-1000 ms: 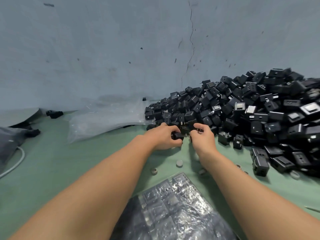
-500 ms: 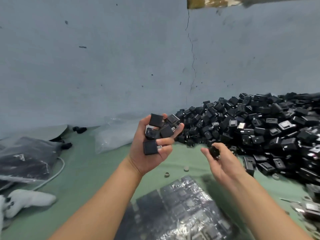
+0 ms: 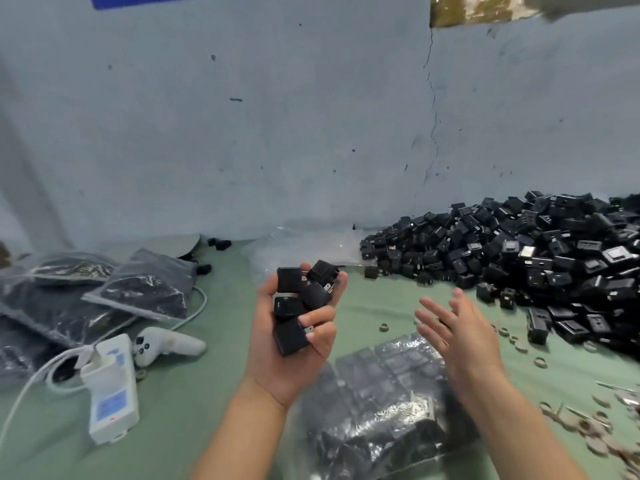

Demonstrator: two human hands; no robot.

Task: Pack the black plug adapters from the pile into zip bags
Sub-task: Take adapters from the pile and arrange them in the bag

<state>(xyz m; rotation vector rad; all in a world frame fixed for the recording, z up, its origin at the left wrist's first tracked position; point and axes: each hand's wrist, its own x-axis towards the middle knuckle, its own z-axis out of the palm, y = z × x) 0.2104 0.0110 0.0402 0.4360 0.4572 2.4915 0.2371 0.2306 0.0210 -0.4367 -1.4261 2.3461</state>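
Currently: pile of black plug adapters (image 3: 519, 258) at far right of green table (image 3: 214, 393), against the wall. Filled zip bag (image 3: 381, 403) lies below both hands. Left hand (image 3: 277, 362) palm up, fingers curled round several adapters (image 3: 290, 336). Right hand (image 3: 460, 337) beside it, fingers straight, apart, blurred.

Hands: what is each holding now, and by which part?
The left hand cups a handful of black plug adapters, fingers curled round their bodies. The right hand is open, holding nothing.
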